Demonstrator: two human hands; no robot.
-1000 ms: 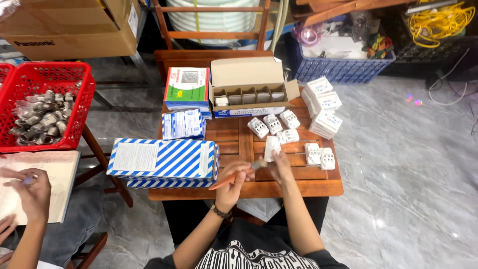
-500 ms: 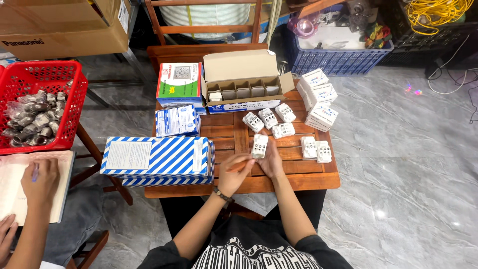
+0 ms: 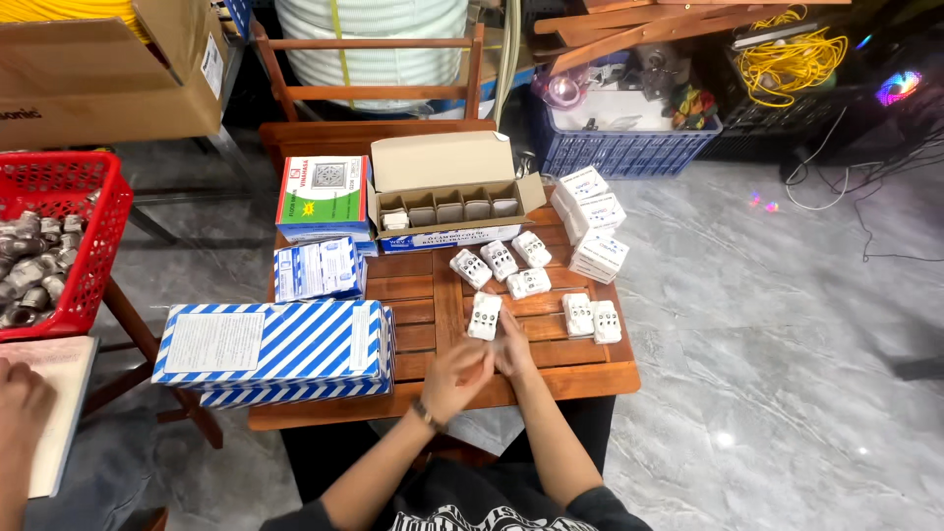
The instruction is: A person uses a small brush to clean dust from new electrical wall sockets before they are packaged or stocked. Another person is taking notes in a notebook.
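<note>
A white socket piece (image 3: 485, 316) lies flat on the wooden table (image 3: 433, 295) just ahead of my hands. My right hand (image 3: 512, 344) rests right below it, fingertips at its near edge. My left hand (image 3: 458, 375) is beside the right, fingers curled and apart, holding nothing I can see. Several more white socket pieces (image 3: 500, 261) lie scattered beyond, and two more (image 3: 591, 319) sit to the right. An open cardboard box with dividers (image 3: 447, 204) stands at the table's far side.
A large blue-striped box (image 3: 275, 350) fills the table's left part, with smaller boxes (image 3: 319, 267) behind it. Stacked small white boxes (image 3: 590, 224) stand at the right. A red basket of metal fittings (image 3: 49, 241) is far left, where another person's hand (image 3: 22, 413) rests on a board.
The socket piece that my hands held up near the table's front edge now lies flat on the table. Both hands have drawn back toward me. The view tilted down slightly.
</note>
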